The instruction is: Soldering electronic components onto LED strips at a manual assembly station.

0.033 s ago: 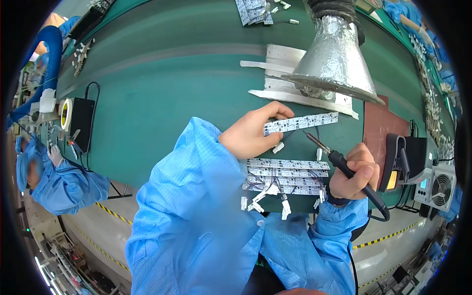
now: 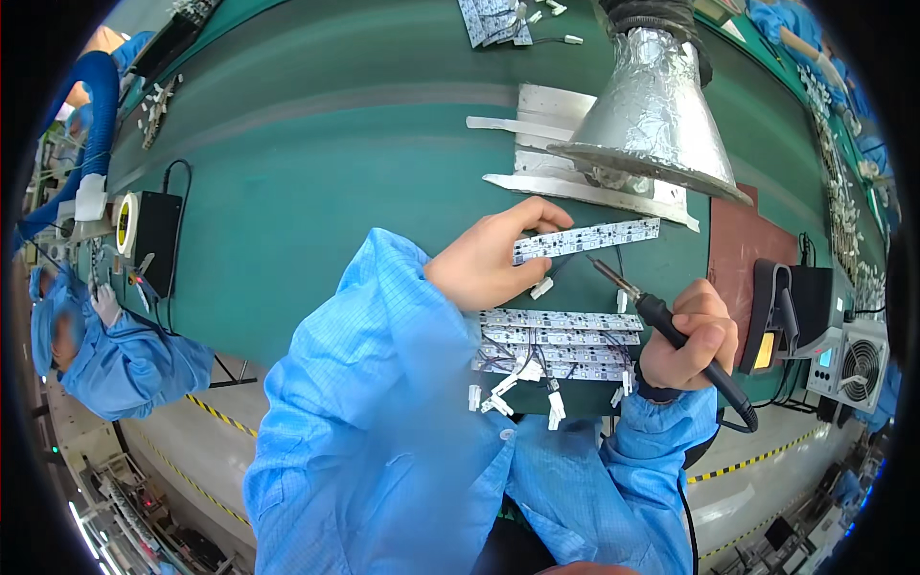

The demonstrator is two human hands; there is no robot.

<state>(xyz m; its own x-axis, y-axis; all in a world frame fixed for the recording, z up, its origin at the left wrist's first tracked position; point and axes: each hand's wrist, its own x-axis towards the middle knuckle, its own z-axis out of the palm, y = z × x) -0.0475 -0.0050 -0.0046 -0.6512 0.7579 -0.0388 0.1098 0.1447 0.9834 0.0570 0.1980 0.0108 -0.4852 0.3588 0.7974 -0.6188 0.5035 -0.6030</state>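
My left hand (image 2: 491, 251) grips the left end of a narrow white circuit board strip (image 2: 602, 238) between thumb and fingers, tilted slightly up to the right. Dark wires with white connectors (image 2: 542, 287) hang from the strip. In my right hand (image 2: 692, 337) is a soldering iron (image 2: 661, 314) with a black handle, its metal tip pointing up and left, just below the strip. The tip appears apart from the board. Closer to me lie several similar board strips (image 2: 565, 337) in rows, with wires and white connectors at their near side.
A foil-covered fume hood (image 2: 656, 105) hangs beyond my hands, over a white metal rack (image 2: 541, 182). To the right are a brown mat (image 2: 730, 230), an iron stand (image 2: 767, 316) and a box with a fan (image 2: 858, 372). A black device (image 2: 158, 240) stands left. Co-workers sit nearby.
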